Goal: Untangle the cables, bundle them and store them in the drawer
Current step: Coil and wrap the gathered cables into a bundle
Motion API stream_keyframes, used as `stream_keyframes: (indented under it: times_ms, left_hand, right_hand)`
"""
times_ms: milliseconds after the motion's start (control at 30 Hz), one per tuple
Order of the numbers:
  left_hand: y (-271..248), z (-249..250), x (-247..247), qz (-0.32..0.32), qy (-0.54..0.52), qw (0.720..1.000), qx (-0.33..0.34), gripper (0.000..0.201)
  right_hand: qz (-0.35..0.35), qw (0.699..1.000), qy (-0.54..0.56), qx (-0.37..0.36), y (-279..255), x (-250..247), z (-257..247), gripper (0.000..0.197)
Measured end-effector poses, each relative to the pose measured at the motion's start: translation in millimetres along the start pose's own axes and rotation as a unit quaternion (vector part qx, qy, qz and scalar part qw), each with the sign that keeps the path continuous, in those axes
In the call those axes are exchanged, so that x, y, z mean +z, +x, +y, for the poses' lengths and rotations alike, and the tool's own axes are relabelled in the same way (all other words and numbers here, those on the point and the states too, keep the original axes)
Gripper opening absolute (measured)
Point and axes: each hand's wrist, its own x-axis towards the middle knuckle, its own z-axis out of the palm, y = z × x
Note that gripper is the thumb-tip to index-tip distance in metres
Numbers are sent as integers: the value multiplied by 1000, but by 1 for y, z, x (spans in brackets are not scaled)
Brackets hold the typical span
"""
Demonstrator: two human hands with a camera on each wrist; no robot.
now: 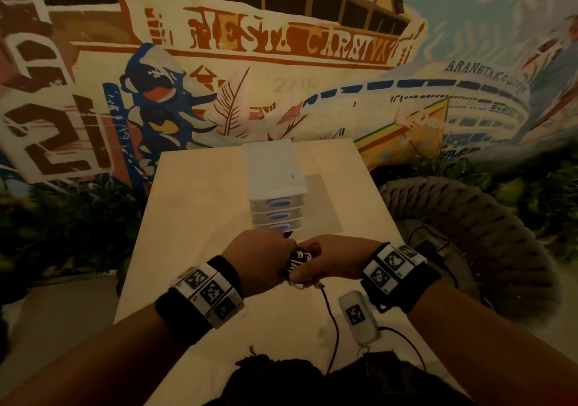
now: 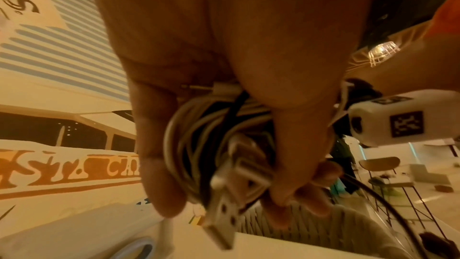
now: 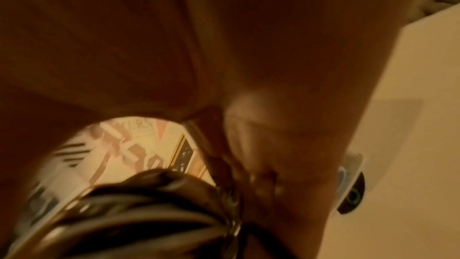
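Observation:
A coiled bundle of white and black cables (image 1: 297, 260) sits between both hands, just in front of the small white drawer unit (image 1: 275, 180). My left hand (image 1: 266, 257) grips the coil (image 2: 214, 145), thumb and fingers curled round it; a USB plug (image 2: 219, 224) sticks out below. My right hand (image 1: 325, 263) also curls round the bundle (image 3: 139, 214) from the right. A black cable tail (image 1: 333, 321) hangs from the bundle toward my body. All three drawers look closed.
The drawer unit stands on a pale wooden table (image 1: 194, 218) with a grey mat (image 1: 322, 202) under it. A woven round seat (image 1: 469, 218) stands to the right of the table. A painted mural wall (image 1: 250, 61) lies behind.

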Motion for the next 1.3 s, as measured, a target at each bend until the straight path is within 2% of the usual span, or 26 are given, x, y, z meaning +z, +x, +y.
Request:
stream_keyframes:
  times_ms: [67,133,233,300,400,467,500,567,633,700,833,900,933,1000,1067,1100,1200,1267,1300]
  left_hand:
    - [5,5,5,-17,12,1000,-24,23]
    - [9,7,9,-32,19,999,-38,20]
    - [14,7,11,-43,19,998,-52,15]
    - [14,7,12,-46,15,997,-61,13]
    - [13,7,17,-47,-3,996,-70,14]
    - [11,6,18,-22,-14,997,-69,15]
    - [8,5,16,1,-27,997,-67,22]
    - [3,-6,14,37,-84,995,-48,59]
    - [-5,-19,8,65,-163,984,-21,89]
    - [-13,-32,5,93,-270,958,-17,94]
    - [-19,-47,19,85,-525,845,-55,80]
    - [-18,-47,29,57,-604,794,-32,86]
    - [-15,-45,30,42,-626,779,-16,92]
    - [-9,-35,28,41,-644,763,18,90]
    - [-5,-23,17,68,-640,763,64,76]
    - [-4,-18,11,89,-639,758,95,68]
    - [-7,-5,-8,130,-647,738,142,34]
    - [-9,-1,-17,159,-643,735,145,25]
    - [-10,-1,-20,177,-636,736,148,25]
  right_hand:
    - [44,986,-154,32,7,5,-9,15]
    - [77,962,-254,59,18,11,-12,17]
    - [127,947,-282,90,32,18,-10,20]
    - [133,942,-289,103,34,19,-9,12]
    - [136,942,-292,90,34,20,-5,15]
    - [144,944,-289,68,34,19,-1,19]
    - [143,945,-289,57,32,18,0,18]
    - [140,951,-271,48,26,13,3,9]
    - [151,961,-227,35,21,6,8,14]
    - [181,969,-170,10,16,-1,12,19]
    - [199,978,-43,-51,4,-5,9,21]
    - [187,979,-9,-74,1,-1,5,25]
    - [178,980,12,-87,2,1,4,25]
    - [158,979,59,-115,3,8,1,36]
    - [131,978,95,-135,7,15,-1,53]
    - [117,979,92,-142,8,18,-1,55]
    - [102,980,80,-154,5,21,-5,44]
    - [97,980,58,-163,-1,17,-9,35]
    - [93,981,41,-167,-3,16,-12,38]
